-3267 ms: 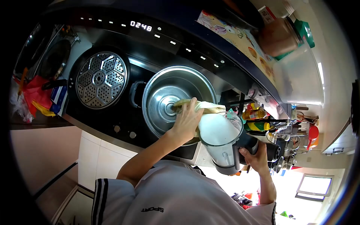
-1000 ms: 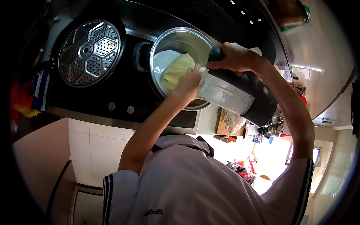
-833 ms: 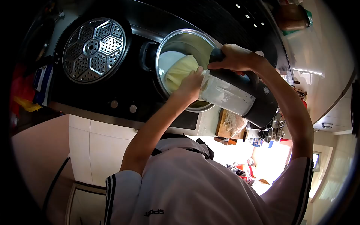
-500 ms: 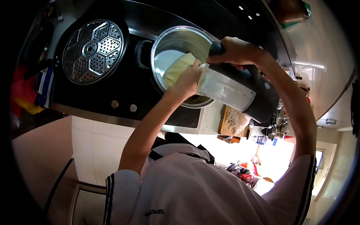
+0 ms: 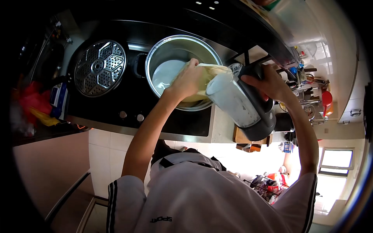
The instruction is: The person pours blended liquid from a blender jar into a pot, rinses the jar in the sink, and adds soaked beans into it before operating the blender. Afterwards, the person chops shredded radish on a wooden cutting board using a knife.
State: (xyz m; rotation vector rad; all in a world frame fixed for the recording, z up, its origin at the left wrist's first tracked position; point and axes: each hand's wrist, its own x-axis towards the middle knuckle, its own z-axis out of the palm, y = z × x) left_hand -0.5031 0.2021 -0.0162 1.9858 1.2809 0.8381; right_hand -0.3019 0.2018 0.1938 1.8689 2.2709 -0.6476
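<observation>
L hand (image 5: pixel 185 80)'s gripping pale yellow cloth bag (image 5: pixel 203 81), partly inside round silver metal pot (image 5: pixel 182 48); R hand (image 5: pixel 270 83)'s gripping clear, black-handled jug (image 5: pixel 235 101). I'm fearing spills if bag's slipping.

Cooktop (image 5: pixel 186 123) dim, window (image 5: pixel 336 158) at right blown out, pot rim (image 5: pixel 182 36) glinting; corners black, straight edges bowed by strong wide-angle distortion.

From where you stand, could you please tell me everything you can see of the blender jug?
The blender jug has a clear, glass- or plastic-looking body, smeared white inside, with a dark base and handle. It is held tilted, base lower, with its open mouth toward the steel pot. The right hand grips the handle; the pale yellow cloth meets its mouth in view, though contact is unclear.
</observation>
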